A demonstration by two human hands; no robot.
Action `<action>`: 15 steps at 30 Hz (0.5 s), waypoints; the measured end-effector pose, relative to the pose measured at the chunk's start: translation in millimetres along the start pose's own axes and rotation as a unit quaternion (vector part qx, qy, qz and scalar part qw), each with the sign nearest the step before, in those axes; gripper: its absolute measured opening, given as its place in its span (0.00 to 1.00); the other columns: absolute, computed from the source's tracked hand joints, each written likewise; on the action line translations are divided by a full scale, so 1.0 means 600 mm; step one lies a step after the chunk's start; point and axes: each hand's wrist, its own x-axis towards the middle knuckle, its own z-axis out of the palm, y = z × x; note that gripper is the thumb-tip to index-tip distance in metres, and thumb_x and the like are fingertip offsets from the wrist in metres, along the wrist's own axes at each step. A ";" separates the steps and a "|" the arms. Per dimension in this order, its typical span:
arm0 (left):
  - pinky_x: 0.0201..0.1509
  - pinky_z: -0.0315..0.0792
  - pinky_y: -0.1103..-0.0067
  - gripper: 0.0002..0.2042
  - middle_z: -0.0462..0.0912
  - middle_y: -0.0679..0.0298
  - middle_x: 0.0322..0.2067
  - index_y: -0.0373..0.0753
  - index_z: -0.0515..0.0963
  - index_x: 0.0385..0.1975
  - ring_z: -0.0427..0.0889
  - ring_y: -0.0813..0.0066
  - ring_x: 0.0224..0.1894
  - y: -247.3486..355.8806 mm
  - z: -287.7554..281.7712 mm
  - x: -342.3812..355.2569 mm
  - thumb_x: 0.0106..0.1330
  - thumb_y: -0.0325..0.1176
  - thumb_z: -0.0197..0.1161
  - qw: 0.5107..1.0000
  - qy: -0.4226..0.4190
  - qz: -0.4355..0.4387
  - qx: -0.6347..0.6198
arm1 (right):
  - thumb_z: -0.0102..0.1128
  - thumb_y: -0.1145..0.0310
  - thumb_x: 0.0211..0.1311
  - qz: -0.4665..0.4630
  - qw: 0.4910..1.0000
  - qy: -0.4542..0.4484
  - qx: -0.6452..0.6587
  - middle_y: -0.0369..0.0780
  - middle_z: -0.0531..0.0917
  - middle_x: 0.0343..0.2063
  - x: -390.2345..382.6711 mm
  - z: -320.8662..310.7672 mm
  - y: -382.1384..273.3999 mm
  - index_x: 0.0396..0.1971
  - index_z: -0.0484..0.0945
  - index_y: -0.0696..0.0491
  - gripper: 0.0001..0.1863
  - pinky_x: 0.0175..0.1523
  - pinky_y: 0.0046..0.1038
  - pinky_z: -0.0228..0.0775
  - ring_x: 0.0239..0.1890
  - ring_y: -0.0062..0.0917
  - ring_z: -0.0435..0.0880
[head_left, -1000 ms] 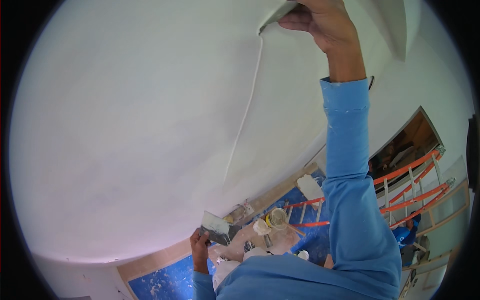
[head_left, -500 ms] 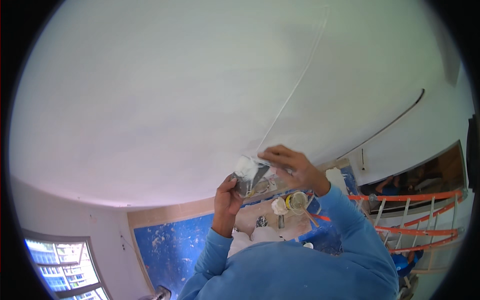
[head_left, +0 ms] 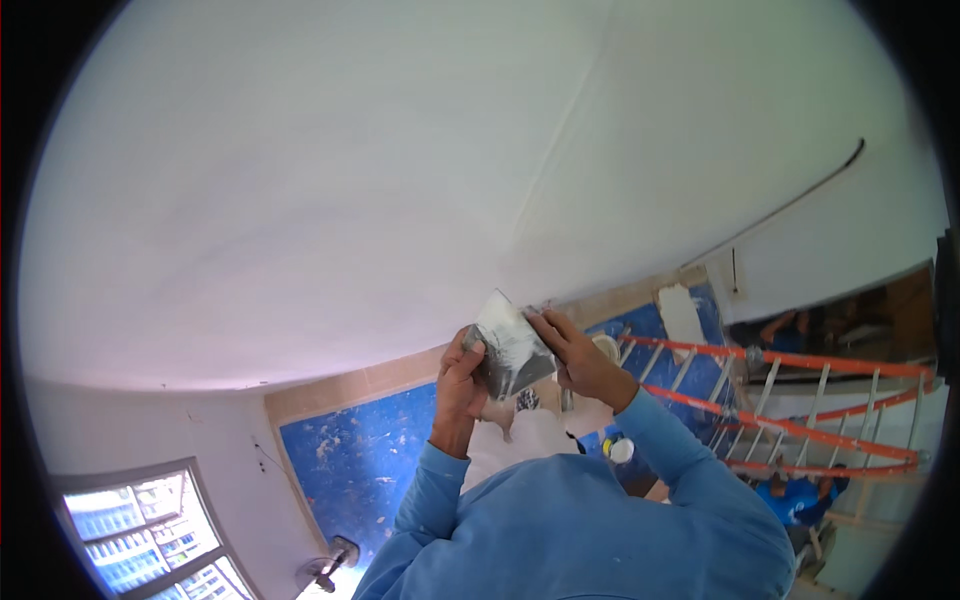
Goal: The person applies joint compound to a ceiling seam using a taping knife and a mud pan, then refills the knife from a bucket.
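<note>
A flat metal scraper blade point(head_left: 515, 375) smeared with white putty point(head_left: 503, 322) is between my hands, just in front of the white wall point(head_left: 330, 200). My left hand point(head_left: 460, 385) is closed, its thumb and fingers pinching the blade's left edge. At the right edge my right hand point(head_left: 588, 362) is closed too, fingertips on a thin blade. Whether this is a second scraper lying against the first, I cannot tell, since the fingers cover it. A faint straight seam point(head_left: 560, 140) runs up the wall above the blade.
An orange ladder point(head_left: 830, 362) stands at the right. Beyond it is a person in a blue shirt point(head_left: 790, 500). Blue sheeting point(head_left: 350, 475) covers floor at left. A bucket point(head_left: 606, 346) and small tub point(head_left: 620, 450) sit below me. A window point(head_left: 150, 530) and fan point(head_left: 335, 560) are lower left.
My right hand has come down beside the blade from above it. The putty, a thick lump before, now lies spread over the metal. The view has shifted, showing more of the ladder.
</note>
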 end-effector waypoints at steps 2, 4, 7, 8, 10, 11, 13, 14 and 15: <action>0.60 0.72 0.72 0.18 0.79 0.59 0.50 0.30 0.69 0.58 0.79 0.70 0.53 0.001 0.020 -0.003 0.71 0.28 0.57 0.999 -0.004 0.007 0.036 | 0.57 0.87 0.45 0.064 0.992 -0.086 -0.069 0.55 0.65 0.62 -0.043 0.029 0.069 0.68 0.62 0.55 0.44 0.57 0.35 0.72 0.56 0.51 0.75; 0.60 0.72 0.72 0.18 0.79 0.59 0.50 0.30 0.69 0.59 0.79 0.70 0.53 0.012 0.037 0.002 0.71 0.29 0.56 0.998 -0.012 -0.006 0.053 | 0.54 0.85 0.47 0.162 0.981 -0.091 0.048 0.57 0.73 0.53 -0.106 0.128 0.186 0.68 0.61 0.53 0.42 0.52 0.35 0.74 0.51 0.48 0.79; 0.58 0.73 0.68 0.16 0.78 0.59 0.51 0.32 0.69 0.57 0.78 0.68 0.53 -0.042 0.013 0.009 0.73 0.30 0.54 0.993 0.012 -0.051 0.110 | 0.52 0.83 0.48 0.345 0.919 0.025 0.190 0.54 0.79 0.43 -0.213 0.220 0.300 0.66 0.64 0.53 0.38 0.50 0.32 0.74 0.46 0.40 0.82; 0.57 0.74 0.67 0.16 0.78 0.59 0.51 0.33 0.69 0.57 0.78 0.68 0.53 -0.071 -0.008 0.015 0.73 0.31 0.54 0.989 0.024 -0.062 0.129 | 0.51 0.82 0.48 0.376 0.898 0.081 0.213 0.52 0.80 0.40 -0.242 0.245 0.327 0.64 0.65 0.54 0.37 0.50 0.31 0.73 0.44 0.36 0.82; 0.54 0.75 0.65 0.14 0.78 0.59 0.50 0.34 0.70 0.55 0.79 0.68 0.53 -0.120 -0.048 0.021 0.73 0.30 0.53 0.983 0.042 -0.114 0.137 | 0.50 0.81 0.47 0.429 0.854 0.164 0.245 0.49 0.81 0.38 -0.310 0.327 0.387 0.62 0.68 0.55 0.35 0.48 0.29 0.73 0.41 0.31 0.82; 0.54 0.75 0.65 0.14 0.78 0.59 0.50 0.34 0.70 0.54 0.79 0.68 0.52 -0.147 -0.065 0.025 0.73 0.30 0.53 0.979 0.048 -0.141 0.140 | 0.51 0.81 0.47 0.447 0.839 0.186 0.251 0.48 0.81 0.38 -0.351 0.382 0.428 0.61 0.69 0.55 0.34 0.47 0.29 0.73 0.40 0.29 0.81; 0.53 0.76 0.63 0.13 0.79 0.59 0.51 0.36 0.71 0.54 0.80 0.66 0.51 -0.210 -0.091 0.033 0.73 0.30 0.54 0.969 0.057 -0.192 0.145 | 0.51 0.78 0.50 0.459 0.802 0.294 0.245 0.49 0.82 0.33 -0.415 0.440 0.469 0.49 0.78 0.58 0.23 0.44 0.32 0.73 0.36 0.32 0.83; 0.53 0.77 0.63 0.13 0.79 0.59 0.51 0.36 0.71 0.54 0.80 0.65 0.51 -0.243 -0.100 0.037 0.73 0.31 0.54 0.965 0.060 -0.209 0.147 | 0.51 0.76 0.51 0.534 0.756 0.310 0.218 0.50 0.82 0.31 -0.436 0.450 0.478 0.45 0.79 0.58 0.19 0.43 0.34 0.73 0.36 0.35 0.83; 0.53 0.77 0.62 0.13 0.80 0.59 0.51 0.37 0.71 0.54 0.81 0.65 0.50 -0.274 -0.109 0.039 0.73 0.31 0.54 0.961 0.064 -0.225 0.149 | 0.50 0.75 0.52 0.606 0.703 0.320 0.189 0.52 0.82 0.29 -0.458 0.461 0.486 0.40 0.80 0.59 0.15 0.43 0.36 0.73 0.35 0.39 0.83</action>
